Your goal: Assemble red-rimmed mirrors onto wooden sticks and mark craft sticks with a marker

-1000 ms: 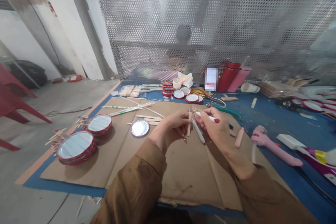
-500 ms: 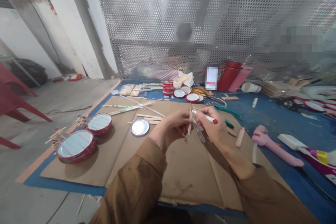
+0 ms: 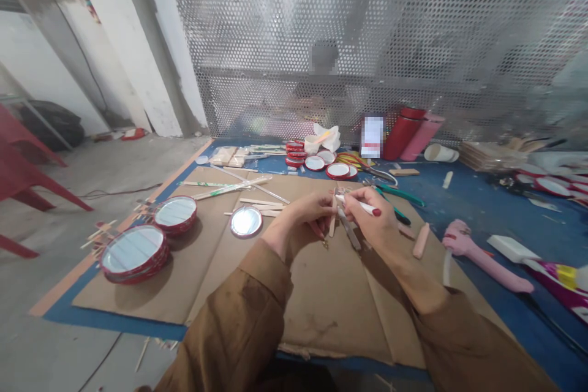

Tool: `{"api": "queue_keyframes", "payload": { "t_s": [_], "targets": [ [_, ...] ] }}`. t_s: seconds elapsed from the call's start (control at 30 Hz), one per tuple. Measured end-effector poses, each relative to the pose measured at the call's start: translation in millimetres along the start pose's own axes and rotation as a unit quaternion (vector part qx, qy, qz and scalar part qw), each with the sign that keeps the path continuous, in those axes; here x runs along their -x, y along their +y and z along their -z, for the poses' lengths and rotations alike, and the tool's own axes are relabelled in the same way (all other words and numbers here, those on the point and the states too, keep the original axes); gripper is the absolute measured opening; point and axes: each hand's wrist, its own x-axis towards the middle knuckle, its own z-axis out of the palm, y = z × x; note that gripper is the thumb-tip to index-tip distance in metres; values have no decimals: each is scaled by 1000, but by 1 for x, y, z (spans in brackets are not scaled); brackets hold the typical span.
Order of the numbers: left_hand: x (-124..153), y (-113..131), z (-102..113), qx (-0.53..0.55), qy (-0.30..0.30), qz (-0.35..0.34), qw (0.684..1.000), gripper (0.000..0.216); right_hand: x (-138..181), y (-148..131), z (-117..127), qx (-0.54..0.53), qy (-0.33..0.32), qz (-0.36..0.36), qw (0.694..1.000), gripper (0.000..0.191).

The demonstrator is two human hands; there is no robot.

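Observation:
My left hand (image 3: 311,211) is closed on a flat wooden craft stick (image 3: 332,225), which stands up slightly tilted over the cardboard (image 3: 316,306). In my right hand (image 3: 379,223) is a white marker pen (image 3: 364,204) with a red end, its tip against or very near the stick's upper part. Just below my right fingers lies a narrow greyish flat tool (image 3: 353,236), partly covered. A small brass-coloured piece (image 3: 326,244) shows under my left fingers. Left of that hand are a round mirror-like lid (image 3: 246,221) and several loose wooden sticks (image 3: 261,203).
Two red round tins with sticks attached, one large (image 3: 133,252) and one smaller (image 3: 176,214), stand at left. Green-handled pliers (image 3: 399,195) and a pink glue gun (image 3: 487,263) lie at right. Behind are red lids (image 3: 339,171), a phone (image 3: 372,136), a red bottle (image 3: 404,133) and a perforated metal panel (image 3: 275,24).
Both hands keep nearly the same place, with the pen still at the stick. The whole view has shifted very slightly.

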Motion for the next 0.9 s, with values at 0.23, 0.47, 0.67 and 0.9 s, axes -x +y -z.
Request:
{"api": "queue_keyframes", "payload": {
  "t_s": [0.23, 0.47, 0.67, 0.9],
  "targets": [
    [-2, 0, 0, 4, 6, 9, 1000, 12, 3, -8, 1, 10, -10, -7, 1000, 30],
    [1, 2, 0, 15, -9, 7, 1000, 13, 1, -5, 3, -31, 0, 5, 1000, 35],
    [1, 1, 0, 5, -11, 0, 1000, 14, -1, 0, 1, -17, -5, 4, 1000, 32],
    [0, 1, -1, 10, 0, 3, 1000, 12, 0, -2, 2, -12, -6, 0, 1000, 33]
  ]
}}
